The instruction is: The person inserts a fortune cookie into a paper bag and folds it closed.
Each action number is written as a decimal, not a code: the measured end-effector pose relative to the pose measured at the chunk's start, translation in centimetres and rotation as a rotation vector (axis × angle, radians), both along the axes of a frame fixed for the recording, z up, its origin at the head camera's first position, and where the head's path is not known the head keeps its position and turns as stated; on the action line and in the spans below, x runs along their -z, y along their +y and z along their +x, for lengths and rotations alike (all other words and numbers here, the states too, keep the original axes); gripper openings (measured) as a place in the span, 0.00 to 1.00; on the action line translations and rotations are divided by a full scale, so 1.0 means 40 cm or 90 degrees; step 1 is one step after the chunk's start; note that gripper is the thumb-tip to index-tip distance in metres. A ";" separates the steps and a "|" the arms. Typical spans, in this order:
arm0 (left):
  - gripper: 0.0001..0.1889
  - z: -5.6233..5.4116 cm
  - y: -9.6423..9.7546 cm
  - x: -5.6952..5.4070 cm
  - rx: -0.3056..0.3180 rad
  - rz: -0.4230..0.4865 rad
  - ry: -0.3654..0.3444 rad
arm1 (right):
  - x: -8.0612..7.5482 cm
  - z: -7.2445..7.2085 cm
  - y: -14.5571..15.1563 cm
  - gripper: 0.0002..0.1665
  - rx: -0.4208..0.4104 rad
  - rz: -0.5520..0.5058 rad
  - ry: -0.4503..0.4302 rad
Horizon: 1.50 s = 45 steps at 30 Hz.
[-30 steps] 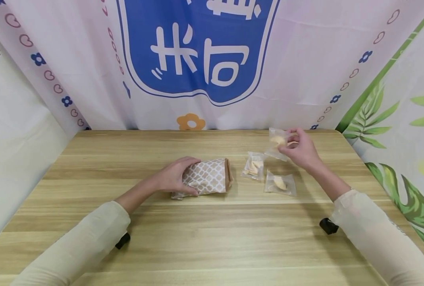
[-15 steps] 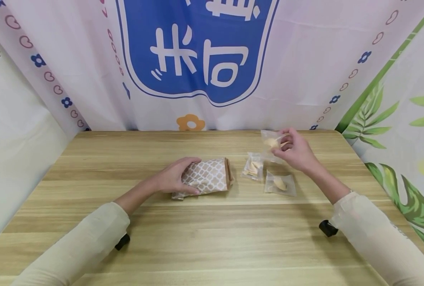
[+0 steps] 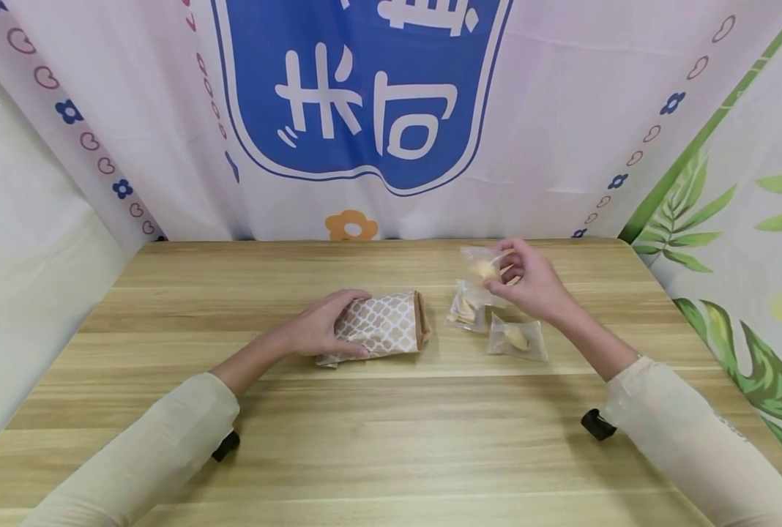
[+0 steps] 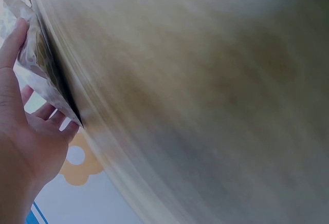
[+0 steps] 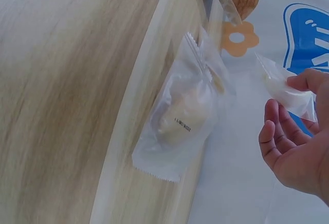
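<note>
My left hand (image 3: 318,326) grips the closed end of a tan paper bag (image 3: 387,323) with a white lattice print, lying on its side. Thumb and fingers sit on opposite sides of the bag (image 4: 43,64) in the left wrist view. The bag's mouth faces right; what is inside is hidden. My right hand (image 3: 529,282) pinches a clear wrapped fortune cookie (image 3: 481,269) between thumb and fingers, above the table. Below it lie wrapped cookies (image 3: 463,313), partly covered by the held packet. Another wrapped cookie (image 3: 518,339) lies nearer me; its printed wrapper (image 5: 180,121) shows in the right wrist view.
The wooden table (image 3: 391,439) reaches back to a hanging printed cloth (image 3: 529,146). Leaf-patterned cloth (image 3: 760,256) hangs at the right, pale cloth (image 3: 42,256) at the left. Small black pieces (image 3: 598,424) show by both sleeves.
My right hand has moved left and slightly down with the wrapped cookie, toward the bag and over the packets on the table. My left hand and the bag have stayed still.
</note>
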<state>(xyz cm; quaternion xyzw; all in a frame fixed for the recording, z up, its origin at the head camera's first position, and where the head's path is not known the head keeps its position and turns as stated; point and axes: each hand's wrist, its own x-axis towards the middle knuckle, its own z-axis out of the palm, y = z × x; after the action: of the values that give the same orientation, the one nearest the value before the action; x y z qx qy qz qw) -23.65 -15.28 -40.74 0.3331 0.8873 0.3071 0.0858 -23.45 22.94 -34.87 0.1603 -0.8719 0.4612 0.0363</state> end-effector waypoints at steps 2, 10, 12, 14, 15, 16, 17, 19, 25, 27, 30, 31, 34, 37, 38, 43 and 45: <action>0.53 -0.001 0.000 0.001 0.001 -0.002 0.001 | 0.000 0.001 -0.005 0.29 -0.005 0.002 -0.003; 0.52 -0.002 -0.001 0.003 0.004 -0.006 0.009 | 0.004 0.005 -0.015 0.29 -0.007 0.027 -0.014; 0.52 -0.002 -0.001 0.002 0.007 -0.005 0.012 | 0.008 0.007 -0.016 0.29 -0.009 0.026 -0.022; 0.51 -0.002 -0.001 0.002 0.010 -0.004 0.015 | 0.012 0.008 -0.018 0.30 -0.015 0.020 -0.029; 0.51 -0.002 -0.001 0.003 0.010 -0.003 0.015 | 0.014 0.008 -0.019 0.30 -0.019 0.018 -0.029; 0.51 -0.002 -0.001 0.002 0.009 -0.003 0.015 | 0.016 0.008 -0.021 0.30 -0.023 0.015 -0.029; 0.51 -0.001 -0.001 0.002 0.008 -0.003 0.014 | 0.018 0.009 -0.022 0.30 -0.028 0.012 -0.029; 0.51 -0.002 -0.001 0.003 0.007 -0.005 0.014 | 0.022 0.009 -0.027 0.29 -0.040 0.003 -0.028; 0.51 -0.001 -0.001 0.002 0.004 -0.010 0.011 | 0.027 0.011 -0.038 0.28 -0.064 -0.007 -0.026; 0.51 0.000 -0.001 0.000 0.005 -0.008 0.012 | 0.029 0.012 -0.042 0.28 -0.069 -0.006 -0.030; 0.51 0.002 0.000 -0.003 0.004 -0.007 0.010 | 0.034 0.013 -0.047 0.27 -0.077 -0.006 -0.034; 0.51 0.003 0.001 -0.004 0.004 -0.007 0.009 | 0.035 0.014 -0.049 0.26 -0.078 -0.004 -0.034; 0.51 0.003 0.003 -0.006 0.003 -0.007 0.007 | 0.041 0.014 -0.055 0.26 -0.079 -0.002 -0.042; 0.51 0.003 0.004 -0.006 0.003 -0.005 0.007 | 0.045 0.017 -0.062 0.26 -0.078 -0.002 -0.060; 0.51 0.003 0.004 -0.007 0.004 -0.004 0.007 | 0.046 0.018 -0.064 0.26 -0.079 -0.005 -0.067; 0.51 0.004 0.004 -0.008 0.007 -0.001 0.007 | 0.049 0.025 -0.077 0.26 -0.088 -0.022 -0.089; 0.51 0.004 0.004 -0.008 0.008 0.000 0.007 | 0.052 0.025 -0.082 0.26 -0.092 -0.029 -0.095</action>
<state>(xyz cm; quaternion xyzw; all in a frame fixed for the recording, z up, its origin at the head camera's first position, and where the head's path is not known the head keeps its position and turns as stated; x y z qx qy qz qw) -23.50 -15.12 -40.44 0.3402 0.8858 0.3045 0.0825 -22.43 19.68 -36.94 0.1869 -0.8477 0.4929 -0.0584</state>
